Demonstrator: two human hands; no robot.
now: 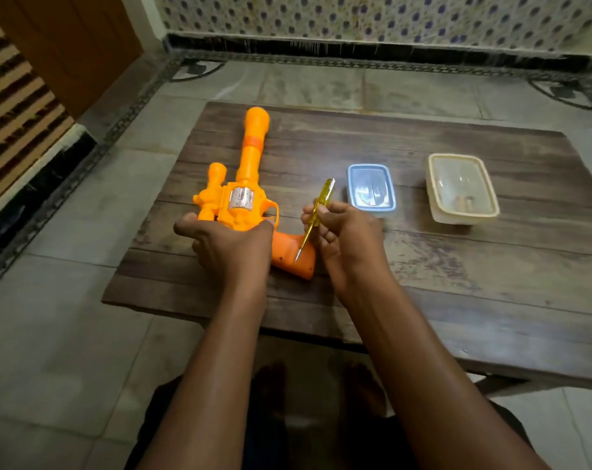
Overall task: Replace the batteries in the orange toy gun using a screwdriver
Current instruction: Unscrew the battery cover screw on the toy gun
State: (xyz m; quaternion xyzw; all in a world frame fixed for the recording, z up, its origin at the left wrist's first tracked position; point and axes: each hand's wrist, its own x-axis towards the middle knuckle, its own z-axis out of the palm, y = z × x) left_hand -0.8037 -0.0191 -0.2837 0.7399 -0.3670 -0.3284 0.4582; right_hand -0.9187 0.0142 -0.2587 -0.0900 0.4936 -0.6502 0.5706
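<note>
The orange toy gun [250, 174] lies on the wooden table [423, 283], barrel pointing away from me, its silver cylinder facing up. My left hand [230, 242] grips the gun's body just behind the cylinder. My right hand [345, 235] pinches a yellow see-through screwdriver [316, 215], held tilted with its metal tip down on the gun's handle [289, 252]. Two batteries [466, 202] lie inside the cream container.
A small blue plastic container [371, 189] stands right of the screwdriver. A larger cream container [462, 188] stands further right. The table sits on a tiled floor [67, 317]; a patterned wall runs behind. My feet show under the table's near edge.
</note>
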